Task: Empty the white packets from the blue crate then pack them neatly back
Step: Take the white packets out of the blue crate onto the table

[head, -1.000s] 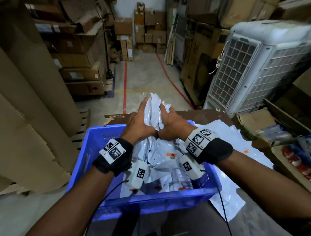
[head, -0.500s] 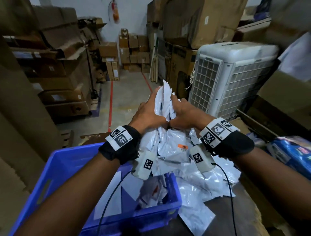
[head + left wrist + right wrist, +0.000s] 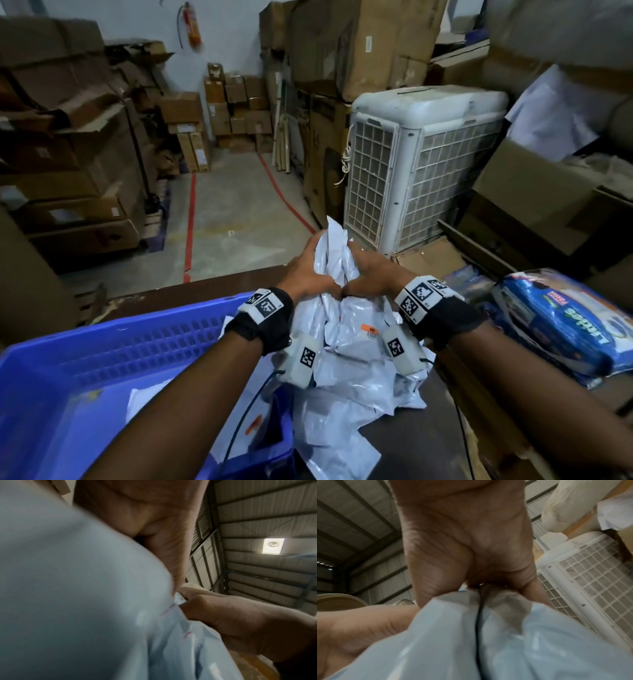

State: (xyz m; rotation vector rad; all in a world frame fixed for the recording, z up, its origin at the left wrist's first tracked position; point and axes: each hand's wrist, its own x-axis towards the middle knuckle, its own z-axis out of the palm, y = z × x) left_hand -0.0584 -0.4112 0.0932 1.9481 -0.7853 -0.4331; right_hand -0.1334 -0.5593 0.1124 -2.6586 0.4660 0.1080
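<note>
White packets (image 3: 346, 329) bunch clenched by left hand (image 3: 308, 274), right hand (image 3: 368, 270); fingers hidden behind plastic.

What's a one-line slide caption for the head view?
Both hands, left hand and right hand, grip a bunch of white packets beside the blue crate.

Both forearms reach toward twelve o'clock, wrists banded in black. The left hand (image 3: 310, 270) and right hand (image 3: 371, 274) sit knuckle to knuckle, fingers curled tight, clutching one bunch of packets (image 3: 334, 260) between them.
</note>
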